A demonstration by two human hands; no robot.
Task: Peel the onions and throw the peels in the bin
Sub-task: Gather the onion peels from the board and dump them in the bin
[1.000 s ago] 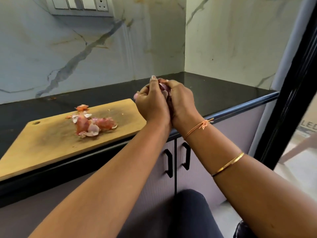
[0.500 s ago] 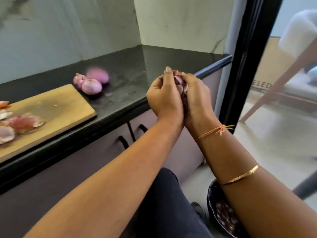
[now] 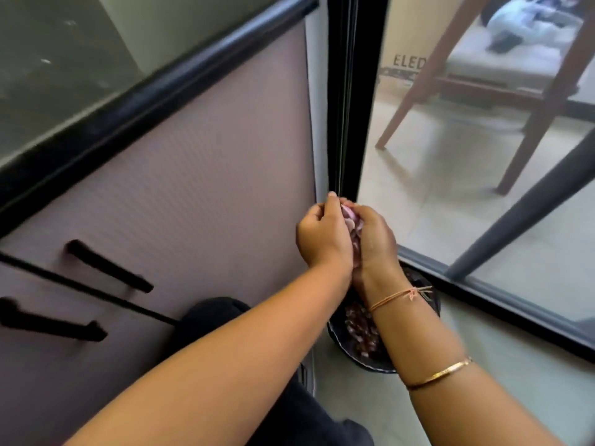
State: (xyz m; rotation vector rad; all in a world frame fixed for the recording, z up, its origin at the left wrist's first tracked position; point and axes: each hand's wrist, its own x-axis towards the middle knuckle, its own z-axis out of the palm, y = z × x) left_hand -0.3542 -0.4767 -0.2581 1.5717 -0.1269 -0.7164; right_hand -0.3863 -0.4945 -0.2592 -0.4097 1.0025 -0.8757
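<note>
Peels: a bunch of pale pink onion peels (image 3: 350, 218) is caught between the two palms, just toward 3 o'clock from the middle of my view. Only its upper edge shows.
Left hand: my feed shows the left hand (image 3: 323, 241) on the 9 o'clock side of the peels, fingers curled in and cupping them, one fingertip raised at the top.
Right hand: the right hand (image 3: 375, 244) is on the 3 o'clock side, fingers curled round the same bunch, with the heels of both hands pressed together.
Bin: a black bin (image 3: 431, 305) stands on the floor below the hands, toward 5 o'clock from them. The right forearm hides much of its rim. Reddish-purple scraps (image 3: 359, 329) lie inside.
Wrist: I make out a thin orange thread (image 3: 394, 297) and, farther up the arm, a gold bangle (image 3: 439, 373).
Cabinet: a mauve cabinet door (image 3: 193, 188) fills the 9 o'clock side, with black handles (image 3: 109, 267) at 8 o'clock.
Frame: a black door frame (image 3: 343, 91) rises at 12 o'clock from the hands.
Beyond: wooden chair legs (image 3: 415, 82) stand at 1 o'clock, blurred.
</note>
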